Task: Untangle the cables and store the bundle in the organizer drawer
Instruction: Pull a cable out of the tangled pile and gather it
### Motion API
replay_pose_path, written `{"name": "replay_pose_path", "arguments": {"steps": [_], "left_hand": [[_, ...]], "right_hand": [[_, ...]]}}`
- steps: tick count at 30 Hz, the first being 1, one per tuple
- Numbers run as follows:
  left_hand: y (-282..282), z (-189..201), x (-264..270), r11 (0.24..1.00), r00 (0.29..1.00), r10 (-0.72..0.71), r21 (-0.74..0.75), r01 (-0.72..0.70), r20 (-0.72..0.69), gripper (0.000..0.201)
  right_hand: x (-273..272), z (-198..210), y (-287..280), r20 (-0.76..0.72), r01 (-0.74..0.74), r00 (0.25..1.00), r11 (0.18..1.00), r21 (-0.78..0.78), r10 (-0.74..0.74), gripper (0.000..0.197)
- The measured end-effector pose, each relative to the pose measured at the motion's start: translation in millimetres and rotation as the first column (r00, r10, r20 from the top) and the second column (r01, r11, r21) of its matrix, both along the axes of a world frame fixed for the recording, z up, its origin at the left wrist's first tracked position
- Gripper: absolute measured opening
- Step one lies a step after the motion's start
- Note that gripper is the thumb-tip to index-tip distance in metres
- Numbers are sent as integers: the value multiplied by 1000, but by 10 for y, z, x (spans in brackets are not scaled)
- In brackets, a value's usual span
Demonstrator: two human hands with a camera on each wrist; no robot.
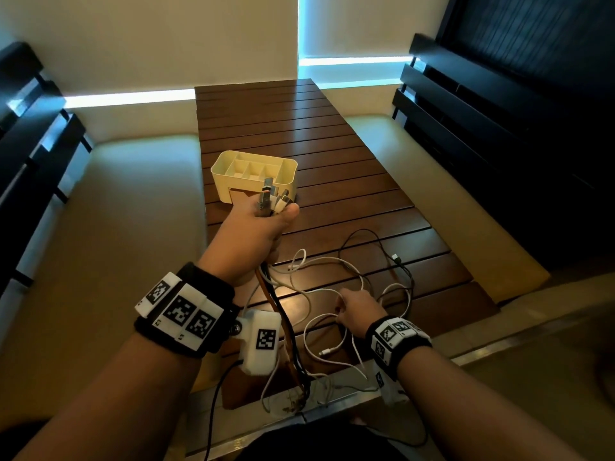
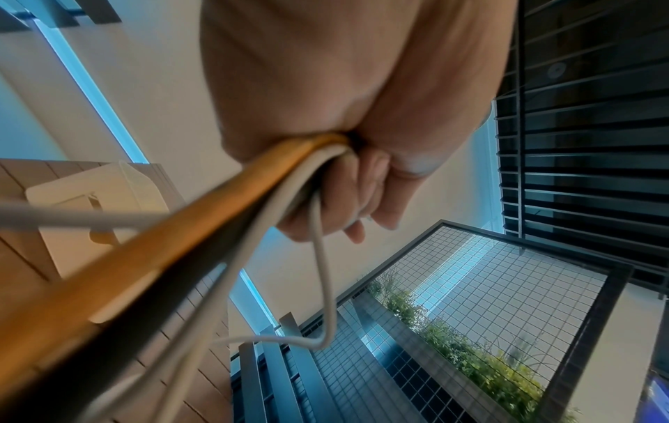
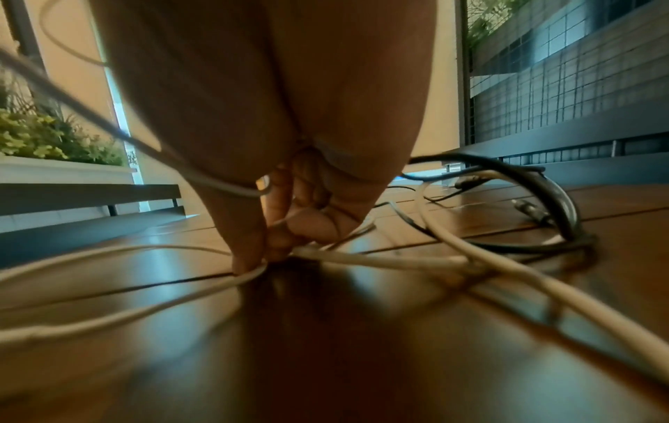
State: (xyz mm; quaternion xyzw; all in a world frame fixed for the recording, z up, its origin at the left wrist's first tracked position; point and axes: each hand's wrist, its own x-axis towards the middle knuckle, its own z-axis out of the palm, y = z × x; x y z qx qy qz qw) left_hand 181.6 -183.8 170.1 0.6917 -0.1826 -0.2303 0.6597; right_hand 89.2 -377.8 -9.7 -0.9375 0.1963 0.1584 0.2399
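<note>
My left hand (image 1: 263, 224) is raised over the slatted table and grips a bundle of cables (image 1: 271, 201) by their plug ends; orange, black and white cords (image 2: 224, 217) hang from the fist (image 2: 347, 177) toward the table's near edge. Just behind that hand stands the cream organizer (image 1: 254, 173), with open top compartments and a drawer front low on its near side. My right hand (image 1: 352, 309) is down on the table, its fingertips (image 3: 249, 257) pinching a white cable (image 3: 362, 259) among loose white and black loops (image 1: 382, 271).
The dark wooden slat table (image 1: 299, 128) runs away from me between pale cushioned seats. Black slatted frames (image 1: 499, 111) stand at both sides. Cable ends hang over the table's near edge (image 1: 299, 397). A mesh fence and plants show in the wrist views.
</note>
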Motion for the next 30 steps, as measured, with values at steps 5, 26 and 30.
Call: {"name": "replay_pose_path", "arguments": {"steps": [5,26,30], "left_hand": [[-20,17,0,1000,1000,-1,16,1,8,18],[-297,-23,-61,999,999,-39,-2,39,22,12],[-404,-37,-116,996,996,-87,-26,87,11,12]], "right_hand": [[-44,103,-14,41,8,999,994,108,-12,12],[-418,1136,-455,-359,-20,930,986,165,79,75],[-350,1362,-367,96,-31,995,916,401,-8,71]]}}
